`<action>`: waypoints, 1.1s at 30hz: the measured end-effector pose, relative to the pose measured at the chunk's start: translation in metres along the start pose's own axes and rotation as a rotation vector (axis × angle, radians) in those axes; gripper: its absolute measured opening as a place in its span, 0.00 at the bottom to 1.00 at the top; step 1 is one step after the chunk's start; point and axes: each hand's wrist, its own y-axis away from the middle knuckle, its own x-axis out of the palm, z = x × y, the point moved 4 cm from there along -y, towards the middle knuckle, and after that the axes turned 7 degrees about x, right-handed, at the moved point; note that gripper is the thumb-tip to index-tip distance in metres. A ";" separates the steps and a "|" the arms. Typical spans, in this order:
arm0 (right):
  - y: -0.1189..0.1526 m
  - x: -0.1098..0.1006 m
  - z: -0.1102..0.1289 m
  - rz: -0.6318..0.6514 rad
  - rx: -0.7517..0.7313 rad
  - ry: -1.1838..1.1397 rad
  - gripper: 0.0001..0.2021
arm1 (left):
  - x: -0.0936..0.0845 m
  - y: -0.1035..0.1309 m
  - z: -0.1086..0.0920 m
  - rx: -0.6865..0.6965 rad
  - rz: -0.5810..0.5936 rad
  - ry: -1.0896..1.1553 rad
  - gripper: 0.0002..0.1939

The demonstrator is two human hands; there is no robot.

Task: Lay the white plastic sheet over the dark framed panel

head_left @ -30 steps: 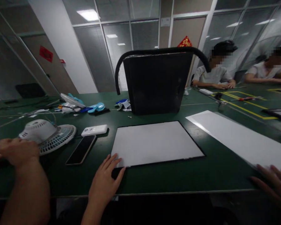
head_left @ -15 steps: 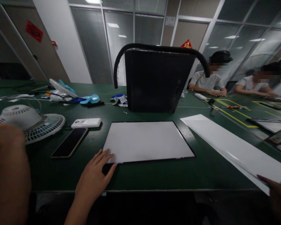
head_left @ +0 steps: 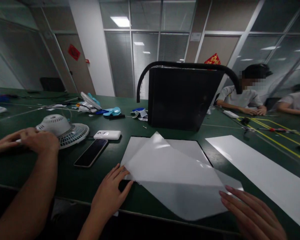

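1. Left hand [head_left: 110,195] lies flat, fingers spread, pinning the near-left corner of the white panel [head_left: 190,148]; grips nothing.
2. Right hand [head_left: 252,216] has fingers extended on the near-right corner of the translucent sheet [head_left: 175,176]; cannot tell if pinched.
3. Sheet lies skewed over the panel, long axis running far-left to near-right, overhanging the green table [head_left: 65,180] edge.
4. Open room right; another person's hands [head_left: 32,140] and phone [head_left: 91,152] left.
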 end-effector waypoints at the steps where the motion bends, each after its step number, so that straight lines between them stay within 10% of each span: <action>1: -0.007 0.008 -0.004 -0.012 -0.002 -0.004 0.28 | 0.001 0.000 0.001 0.000 -0.003 -0.001 0.17; 7: 0.015 0.045 -0.049 -0.071 0.341 0.036 0.12 | 0.003 0.004 0.005 -0.116 -0.062 -0.012 0.27; 13: 0.030 0.068 -0.065 0.111 0.481 0.157 0.21 | 0.000 0.008 0.008 -0.202 -0.145 -0.036 0.45; 19: 0.038 0.079 -0.071 0.239 0.466 0.126 0.22 | 0.004 0.006 0.008 -0.046 -0.031 -0.062 0.22; 33: 0.034 0.070 -0.071 0.168 0.479 0.095 0.22 | -0.002 0.000 -0.001 -0.040 -0.041 -0.095 0.27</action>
